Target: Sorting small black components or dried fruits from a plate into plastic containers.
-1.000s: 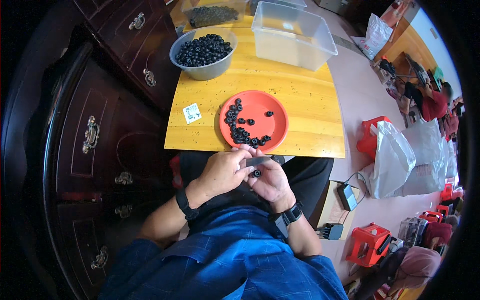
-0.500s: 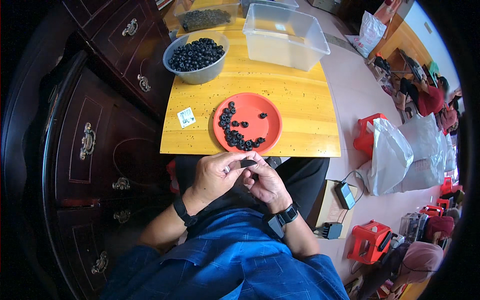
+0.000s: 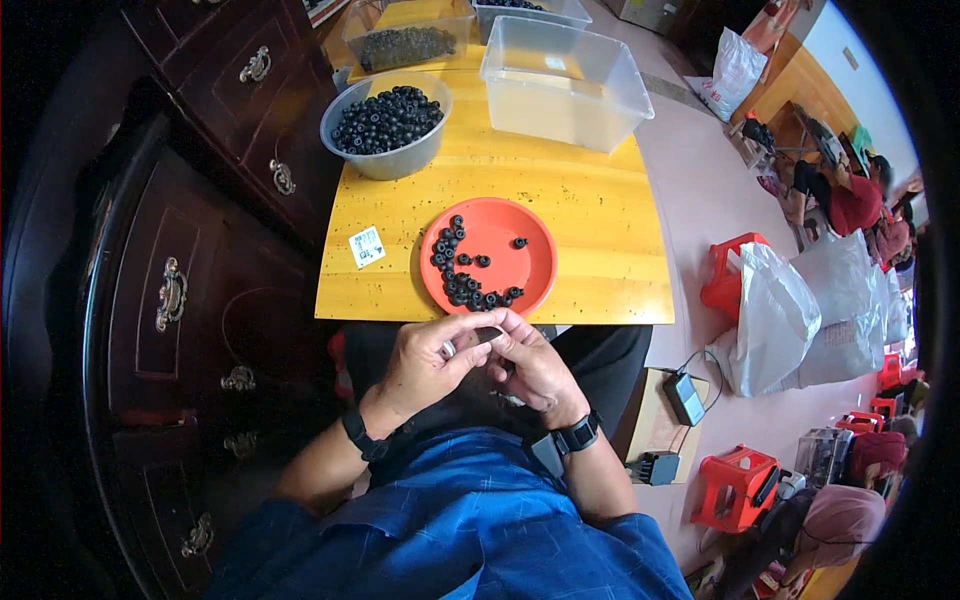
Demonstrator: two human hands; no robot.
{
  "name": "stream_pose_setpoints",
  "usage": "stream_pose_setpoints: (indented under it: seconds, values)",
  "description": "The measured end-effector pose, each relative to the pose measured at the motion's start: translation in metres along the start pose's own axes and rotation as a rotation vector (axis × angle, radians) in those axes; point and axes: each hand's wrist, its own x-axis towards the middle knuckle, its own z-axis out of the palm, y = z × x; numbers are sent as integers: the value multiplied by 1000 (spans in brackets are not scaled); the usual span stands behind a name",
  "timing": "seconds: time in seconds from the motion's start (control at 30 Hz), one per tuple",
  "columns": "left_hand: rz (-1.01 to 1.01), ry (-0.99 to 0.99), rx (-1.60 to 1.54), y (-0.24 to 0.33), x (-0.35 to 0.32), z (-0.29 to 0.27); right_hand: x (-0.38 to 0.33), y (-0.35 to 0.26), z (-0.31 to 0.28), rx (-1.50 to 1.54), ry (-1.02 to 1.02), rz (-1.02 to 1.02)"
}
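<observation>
Blade (image 3: 490, 333) now turned to catch light, left hand (image 3: 428, 362) pinching it, right hand (image 3: 540, 372) curled close, presumably steadying, contents indiscernible; black rings (image 3: 464, 259) in red plate (image 3: 515, 270), twelve o'clock, within reach.

pinching a thin blade (image 3: 489, 334) in left hand (image 3: 425, 360), fingertips against those of right hand (image 3: 538, 372). hard to see into right palm. just beyond the fingers, red dish (image 3: 518, 275) with black pieces (image 3: 483, 261), mostly along its left and near sides. farther past them, bowl (image 3: 400, 165) of similar pieces to the left, clear bin (image 3: 550, 125) to the right, both on yellow table (image 3: 600, 290). ahead and left of the fingers, white card (image 3: 367, 247). well left, dark cabinet (image 3: 215, 310); well right, pale bags (image 3: 780, 315).
</observation>
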Motion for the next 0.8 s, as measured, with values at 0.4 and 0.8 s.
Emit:
stream_pose_setpoints:
  seconds: [0.4,0.8]
  values:
    - [195,176,43,-15,-1,7,2,12,-7,146,54,-39]
    - [76,-103,232,-11,9,-21,3,9,-8,180,32,-80]
